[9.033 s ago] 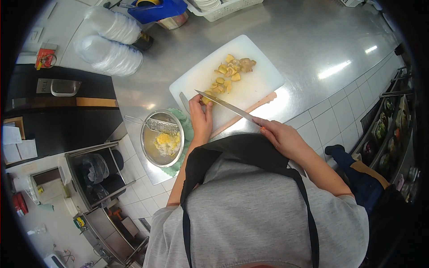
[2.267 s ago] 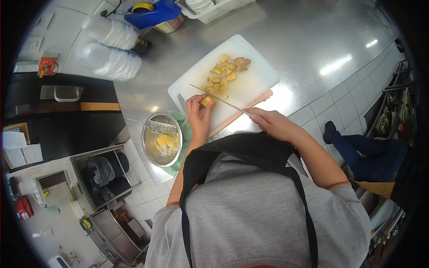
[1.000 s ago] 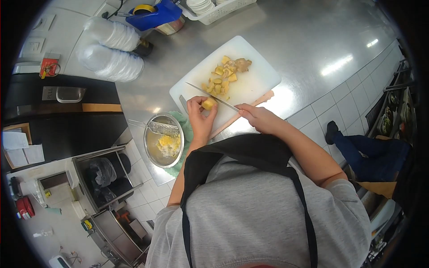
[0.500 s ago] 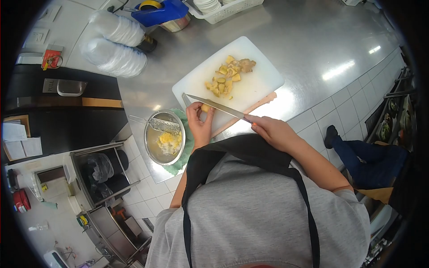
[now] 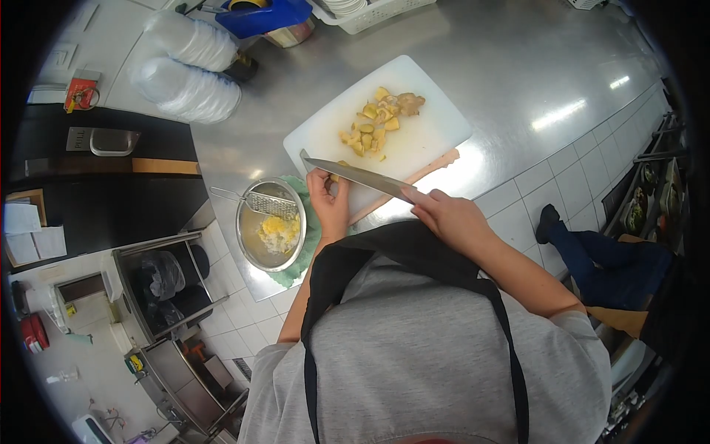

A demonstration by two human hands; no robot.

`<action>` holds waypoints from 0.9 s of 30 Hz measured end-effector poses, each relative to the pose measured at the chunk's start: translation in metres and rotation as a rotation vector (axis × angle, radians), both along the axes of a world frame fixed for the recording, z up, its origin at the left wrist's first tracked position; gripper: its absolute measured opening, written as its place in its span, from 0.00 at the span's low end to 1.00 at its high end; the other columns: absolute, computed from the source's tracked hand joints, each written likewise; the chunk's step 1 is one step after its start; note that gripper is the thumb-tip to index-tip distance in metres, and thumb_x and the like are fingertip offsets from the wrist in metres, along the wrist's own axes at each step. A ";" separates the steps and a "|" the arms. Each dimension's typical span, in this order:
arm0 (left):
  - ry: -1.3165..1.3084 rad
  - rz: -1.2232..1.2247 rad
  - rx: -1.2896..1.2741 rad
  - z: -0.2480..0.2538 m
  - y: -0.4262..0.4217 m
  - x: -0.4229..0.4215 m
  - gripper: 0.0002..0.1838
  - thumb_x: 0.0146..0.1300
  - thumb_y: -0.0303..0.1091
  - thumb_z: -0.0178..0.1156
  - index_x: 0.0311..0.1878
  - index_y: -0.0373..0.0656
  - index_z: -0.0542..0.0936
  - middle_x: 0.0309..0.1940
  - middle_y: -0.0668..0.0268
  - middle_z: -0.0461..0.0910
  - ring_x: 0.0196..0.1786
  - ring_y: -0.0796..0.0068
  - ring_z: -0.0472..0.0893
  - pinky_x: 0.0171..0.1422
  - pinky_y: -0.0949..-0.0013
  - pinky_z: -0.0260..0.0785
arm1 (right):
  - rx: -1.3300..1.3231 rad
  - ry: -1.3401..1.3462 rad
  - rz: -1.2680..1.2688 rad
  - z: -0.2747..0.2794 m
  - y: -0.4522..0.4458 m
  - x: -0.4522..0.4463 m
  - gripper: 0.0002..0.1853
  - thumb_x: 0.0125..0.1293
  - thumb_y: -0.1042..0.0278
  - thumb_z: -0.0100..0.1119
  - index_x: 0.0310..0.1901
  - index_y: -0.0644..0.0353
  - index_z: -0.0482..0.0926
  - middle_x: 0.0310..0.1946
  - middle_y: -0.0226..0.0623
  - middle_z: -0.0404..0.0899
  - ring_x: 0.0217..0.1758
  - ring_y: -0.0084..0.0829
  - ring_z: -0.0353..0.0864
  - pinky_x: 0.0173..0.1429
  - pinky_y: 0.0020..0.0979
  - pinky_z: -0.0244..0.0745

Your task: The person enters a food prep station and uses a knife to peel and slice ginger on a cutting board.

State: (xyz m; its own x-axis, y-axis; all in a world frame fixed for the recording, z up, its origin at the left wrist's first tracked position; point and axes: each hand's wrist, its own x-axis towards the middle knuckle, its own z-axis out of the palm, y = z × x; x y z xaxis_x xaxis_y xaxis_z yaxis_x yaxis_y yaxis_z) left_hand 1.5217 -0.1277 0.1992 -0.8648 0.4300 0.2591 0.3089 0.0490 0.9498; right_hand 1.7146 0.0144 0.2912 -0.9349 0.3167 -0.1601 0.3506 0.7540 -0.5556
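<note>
While the right hand [image 5: 447, 216] clamps the kitchen knife [image 5: 362, 176], the left hand [image 5: 327, 203] pinches a ginger piece [image 5: 334, 177] below the blade, at the cutting board [image 5: 435, 126]. Chunks [image 5: 362, 139] lie cut; one knobbly root [image 5: 411, 103] appears uncut. The steel table [image 5: 510, 66] also bears a bowl [image 5: 249, 235] with grater [image 5: 271, 205]; floor tiled [image 5: 543, 176].

The knife [image 5: 362, 177] has a long, pale metal blade tapering to a point. The right hand [image 5: 452, 220] encloses its handle. The blade lies slantwise above the near-left part of the white cutting board, tip toward the board's left end, broad face visible. The yellow piece [image 5: 335, 177] sits between the thumb and fingers of the left hand [image 5: 328, 201], partly hidden by the blade; contact between blade and piece cannot be determined.
</note>
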 end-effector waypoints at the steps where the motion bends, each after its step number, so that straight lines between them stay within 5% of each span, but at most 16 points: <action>1: -0.026 -0.013 0.031 0.000 0.000 0.000 0.10 0.60 0.20 0.62 0.42 0.34 0.72 0.45 0.64 0.66 0.49 0.75 0.71 0.56 0.73 0.70 | -0.016 0.003 -0.001 0.000 0.000 -0.006 0.19 0.72 0.56 0.48 0.63 0.40 0.69 0.34 0.40 0.77 0.31 0.45 0.80 0.35 0.42 0.77; 27: -0.129 -0.068 -0.008 0.014 -0.003 0.002 0.13 0.62 0.23 0.61 0.50 0.34 0.75 0.48 0.63 0.70 0.55 0.70 0.75 0.62 0.67 0.72 | -0.424 0.052 -0.011 -0.020 0.020 -0.018 0.20 0.73 0.59 0.45 0.64 0.50 0.70 0.50 0.46 0.80 0.52 0.46 0.79 0.56 0.38 0.72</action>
State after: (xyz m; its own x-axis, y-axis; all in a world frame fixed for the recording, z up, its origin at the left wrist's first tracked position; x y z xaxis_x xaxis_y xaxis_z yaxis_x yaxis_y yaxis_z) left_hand 1.5233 -0.1309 0.2135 -0.8594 0.4904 0.1444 0.1875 0.0395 0.9815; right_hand 1.6963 0.0340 0.2715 -0.9421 0.2429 -0.2312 0.3208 0.4516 -0.8326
